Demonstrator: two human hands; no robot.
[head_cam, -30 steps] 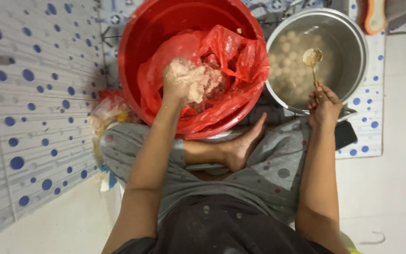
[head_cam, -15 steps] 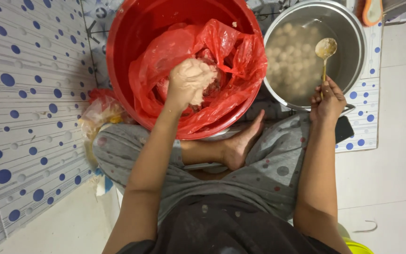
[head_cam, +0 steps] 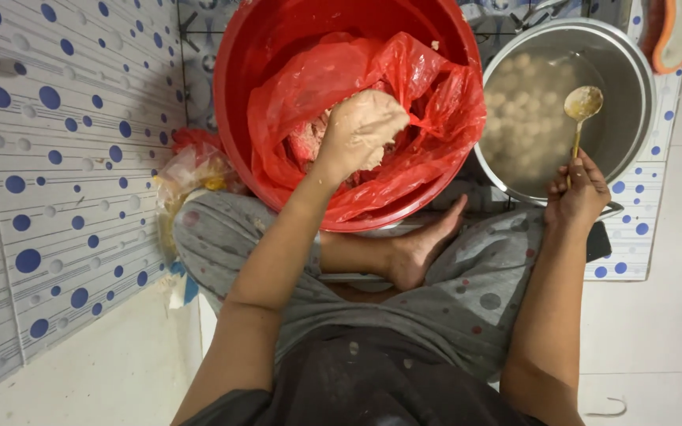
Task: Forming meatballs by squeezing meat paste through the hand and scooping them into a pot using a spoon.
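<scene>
Left grip [head_cam: 361, 130] clenched on paste, lifted higher than before — right grip [head_cam: 576, 193] grasping spoon [head_cam: 582, 106], unchanged.

Plastic bag [head_cam: 436, 102] sits in basin [head_cam: 246, 95], paste inside it. Left hand [head_cam: 361, 130] over the bag. Pot [head_cam: 633, 95] right of basin, touching it, balls in it. Right hand [head_cam: 576, 193] at pot's near rim, spoon [head_cam: 582, 106] above the pot. Bare foot [head_cam: 424, 248] before the basin.

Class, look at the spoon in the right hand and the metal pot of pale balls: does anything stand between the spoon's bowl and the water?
Nothing visible does. The spoon, held by the right hand, hangs over the open metal pot, with no lid or other thing between.
</scene>
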